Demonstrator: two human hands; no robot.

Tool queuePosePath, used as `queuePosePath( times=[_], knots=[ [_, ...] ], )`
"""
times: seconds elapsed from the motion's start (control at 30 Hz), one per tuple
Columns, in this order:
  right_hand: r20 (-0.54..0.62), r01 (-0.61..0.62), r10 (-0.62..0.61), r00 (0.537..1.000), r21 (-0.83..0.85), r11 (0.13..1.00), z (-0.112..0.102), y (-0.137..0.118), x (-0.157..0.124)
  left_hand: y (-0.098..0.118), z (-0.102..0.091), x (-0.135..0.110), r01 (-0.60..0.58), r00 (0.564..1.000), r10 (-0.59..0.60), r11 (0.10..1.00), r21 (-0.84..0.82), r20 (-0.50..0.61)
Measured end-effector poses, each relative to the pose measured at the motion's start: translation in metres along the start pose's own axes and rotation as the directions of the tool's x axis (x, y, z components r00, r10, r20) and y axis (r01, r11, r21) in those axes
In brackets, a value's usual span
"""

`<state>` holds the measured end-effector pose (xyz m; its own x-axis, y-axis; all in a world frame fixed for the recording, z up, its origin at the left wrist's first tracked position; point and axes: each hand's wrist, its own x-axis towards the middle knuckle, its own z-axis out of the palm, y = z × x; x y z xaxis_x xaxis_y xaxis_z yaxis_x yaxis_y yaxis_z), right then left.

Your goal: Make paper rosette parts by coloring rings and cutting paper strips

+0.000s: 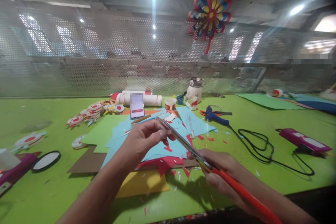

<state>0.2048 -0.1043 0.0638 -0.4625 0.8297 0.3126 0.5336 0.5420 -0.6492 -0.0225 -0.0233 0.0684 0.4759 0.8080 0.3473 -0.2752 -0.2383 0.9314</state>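
My right hand [219,168] is wrapped round a pair of scissors [181,140] with red handles. Their metal blades point up and left, lying close together. At the blade tips is my left hand [149,134], fingers curled and pinched. What it pinches is small and mostly hidden; a whitish bit shows by the fingertips. Below both hands lie light blue paper sheets [154,150], a torn red paper piece [164,164] and a yellow sheet [143,183]. Red and white scraps are scattered round them.
A phone [137,106] stands upright behind the paper, near a paper cup [170,103] and a white jug-like bottle [194,91]. Decorated paper discs [91,112] lie left. At right are a blue glue gun [216,117], its black cord and a purple power strip [303,140]. A paper flower [211,15] rises behind.
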Motion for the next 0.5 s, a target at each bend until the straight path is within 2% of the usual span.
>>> queuePosePath(
  times=[0.13, 0.5],
  knots=[
    [0.040, -0.023, 0.022, 0.999, 0.018, 1.000, -0.0015, -0.0019, 0.0006, -0.0002, 0.0006, 0.0001, -0.004, 1.000, 0.004, 1.000, -0.023, 0.005],
    [0.060, -0.039, 0.035, 0.998, 0.069, 0.997, -0.0007, -0.0014, 0.0002, -0.0008, 0.0006, -0.0001, -0.008, 1.000, 0.008, 1.000, -0.027, -0.002]
  ],
)
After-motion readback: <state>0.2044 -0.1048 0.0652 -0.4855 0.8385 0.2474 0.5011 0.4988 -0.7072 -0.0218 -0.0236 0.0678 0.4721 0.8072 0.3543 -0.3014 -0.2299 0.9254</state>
